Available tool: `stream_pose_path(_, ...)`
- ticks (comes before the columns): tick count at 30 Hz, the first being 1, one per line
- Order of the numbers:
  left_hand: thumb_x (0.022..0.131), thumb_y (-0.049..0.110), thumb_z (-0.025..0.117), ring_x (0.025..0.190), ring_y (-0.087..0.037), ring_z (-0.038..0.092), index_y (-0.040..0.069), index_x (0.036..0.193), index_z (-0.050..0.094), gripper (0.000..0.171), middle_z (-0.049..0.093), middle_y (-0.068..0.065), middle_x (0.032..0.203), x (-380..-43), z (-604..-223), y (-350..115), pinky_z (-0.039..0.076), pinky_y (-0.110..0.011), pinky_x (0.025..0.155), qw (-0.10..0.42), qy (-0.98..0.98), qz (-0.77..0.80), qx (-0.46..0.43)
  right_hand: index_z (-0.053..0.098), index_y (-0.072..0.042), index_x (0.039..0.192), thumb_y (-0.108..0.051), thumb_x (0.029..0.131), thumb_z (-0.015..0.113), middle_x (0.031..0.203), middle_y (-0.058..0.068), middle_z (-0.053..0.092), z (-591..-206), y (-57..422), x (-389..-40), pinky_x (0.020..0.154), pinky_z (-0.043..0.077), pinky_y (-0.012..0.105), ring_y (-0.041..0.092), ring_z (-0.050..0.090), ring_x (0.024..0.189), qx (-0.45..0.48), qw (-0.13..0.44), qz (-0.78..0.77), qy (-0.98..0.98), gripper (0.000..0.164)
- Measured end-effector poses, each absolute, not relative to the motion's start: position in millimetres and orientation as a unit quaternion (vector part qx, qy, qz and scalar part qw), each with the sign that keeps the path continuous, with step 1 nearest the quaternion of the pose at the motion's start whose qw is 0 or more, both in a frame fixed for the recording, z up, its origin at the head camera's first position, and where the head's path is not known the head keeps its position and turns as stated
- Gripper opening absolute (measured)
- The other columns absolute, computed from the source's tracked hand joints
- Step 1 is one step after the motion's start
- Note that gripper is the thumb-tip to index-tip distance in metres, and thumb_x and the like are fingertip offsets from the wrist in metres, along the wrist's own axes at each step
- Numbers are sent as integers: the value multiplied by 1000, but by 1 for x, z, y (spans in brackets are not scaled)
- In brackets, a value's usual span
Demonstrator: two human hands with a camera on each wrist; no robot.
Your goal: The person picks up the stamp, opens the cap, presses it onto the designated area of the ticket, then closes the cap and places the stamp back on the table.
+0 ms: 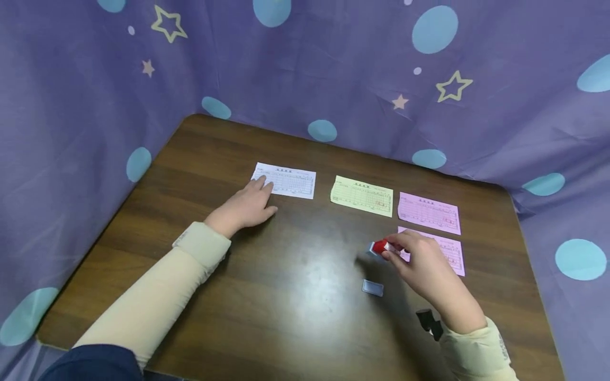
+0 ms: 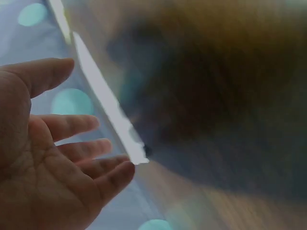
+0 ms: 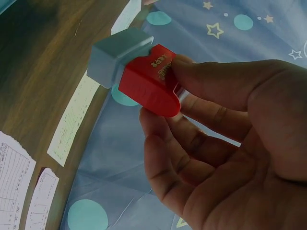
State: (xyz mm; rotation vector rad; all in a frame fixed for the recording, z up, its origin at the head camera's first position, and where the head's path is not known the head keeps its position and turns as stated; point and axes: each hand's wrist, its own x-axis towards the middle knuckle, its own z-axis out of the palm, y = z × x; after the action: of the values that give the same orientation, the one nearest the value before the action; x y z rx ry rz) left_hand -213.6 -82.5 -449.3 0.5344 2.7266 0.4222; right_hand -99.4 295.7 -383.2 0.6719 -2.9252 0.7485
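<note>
My left hand (image 1: 245, 207) lies with its fingers extended over the left part of a white printed slip (image 1: 297, 183), covering some of it. In the left wrist view the left palm (image 2: 57, 177) shows bare, the fingers spread. My right hand (image 1: 424, 259) pinches a red stamp (image 3: 151, 81) by its handle between thumb and fingers. The stamp has gold lettering and a blocky grey-blue end (image 3: 120, 52) pointing away from the palm. In the head view the hand and stamp overlap the lower pink slip (image 1: 450, 246). A small pale-blue rectangular piece (image 1: 373, 288) lies nearby on the table.
A yellow-green slip (image 1: 362, 196) and another pink slip (image 1: 429, 212) lie along the back right of the brown wooden table (image 1: 267, 296); both, like the lower pink one, carry red marks. Purple patterned cloth (image 1: 305, 69) hangs around the table. A black object (image 1: 430, 323) sits by my right wrist.
</note>
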Motion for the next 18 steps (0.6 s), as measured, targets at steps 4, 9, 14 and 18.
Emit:
stream_pose_path(4, 105, 30, 54, 147, -51, 15, -12, 153, 29, 69, 15, -34, 161, -229, -456, -86, 21, -58, 116, 187, 958, 128, 176, 75, 0, 99, -3, 80, 86, 86, 3, 68, -385, 295, -98, 70, 57, 45, 22, 66, 77, 220, 26, 240, -945, 22)
stream_pose_path(9, 105, 29, 54, 146, -54, 15, -12, 153, 31, 67, 17, -34, 160, -232, -459, -89, 23, -62, 114, 193, 959, 113, 172, 75, 1, 98, -2, 79, 86, 86, 4, 69, -383, 297, -98, 71, 57, 46, 24, 67, 78, 211, 22, 238, -948, 22)
stream_pose_path(14, 105, 29, 55, 146, -54, 15, -13, 153, 30, 69, 16, -36, 160, -232, -459, -85, 22, -62, 114, 181, 962, 104, 179, 75, 0, 99, -3, 80, 86, 86, 4, 69, -382, 298, -99, 72, 57, 47, 24, 68, 79, 205, 17, 237, -950, 22)
stream_pose_path(18, 104, 29, 56, 146, -51, 19, -15, 150, 33, 68, 21, -36, 158, -234, -458, -80, 21, -58, 116, 166, 959, 107, 201, 75, 0, 100, -5, 81, 86, 86, 3, 68, -383, 299, -100, 72, 57, 47, 24, 67, 79, 207, 16, 235, -950, 22)
